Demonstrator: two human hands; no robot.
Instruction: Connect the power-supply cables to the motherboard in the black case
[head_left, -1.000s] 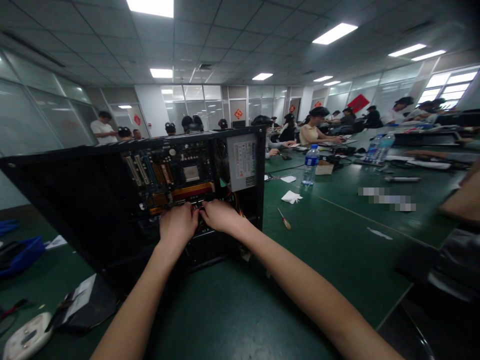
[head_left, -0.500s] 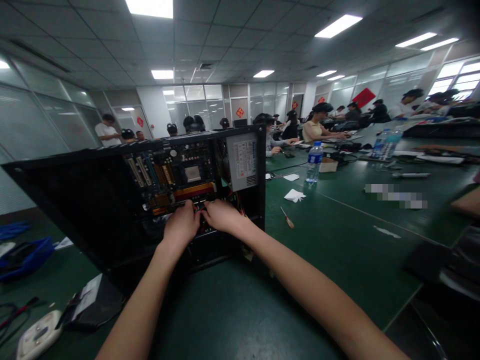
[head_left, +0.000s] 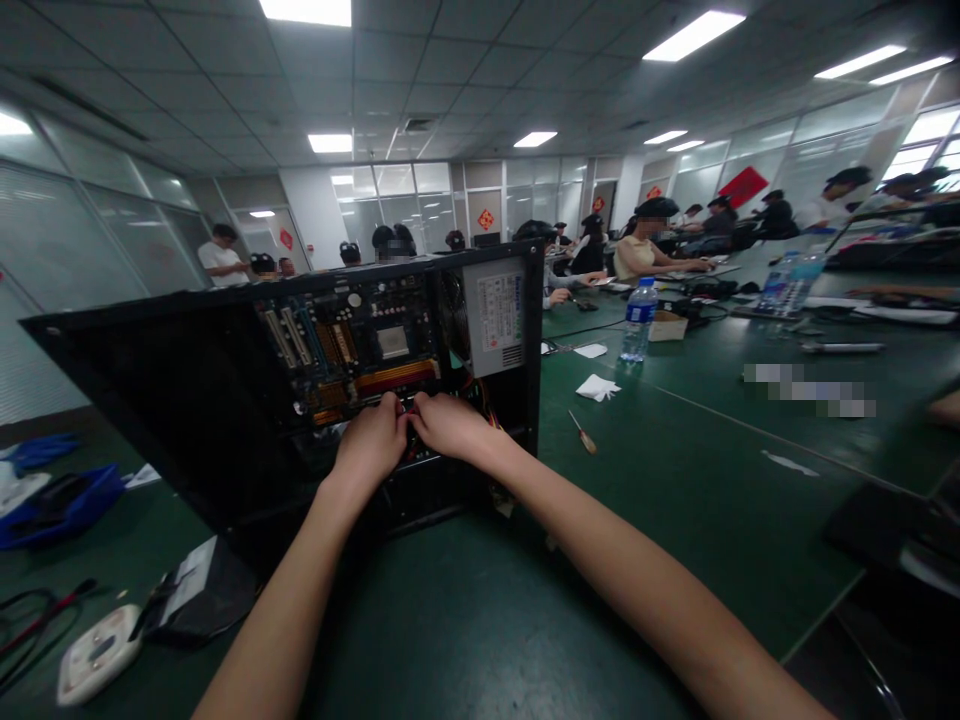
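Two bare hands meet inside an open computer case (head_left: 172, 390) at the centre-left of the frame, the left hand (head_left: 369, 440) and right hand (head_left: 454, 425) just beside each other below a motherboard (head_left: 375, 312). Their fingers are bent and drawn close; whether they pinch anything is too small to tell. The case stands upright on a green bench (head_left: 675, 530), its power supply (head_left: 495, 315) mounted at upper right. A blue bin (head_left: 105, 500) at far left holds dark items, blurred. Bench surface stretches between the forearms at lower centre and past a screwdriver (head_left: 587, 440) to an edge at lower right. Compared with half a second earlier, the scene sits slightly further right; the hands remain together.
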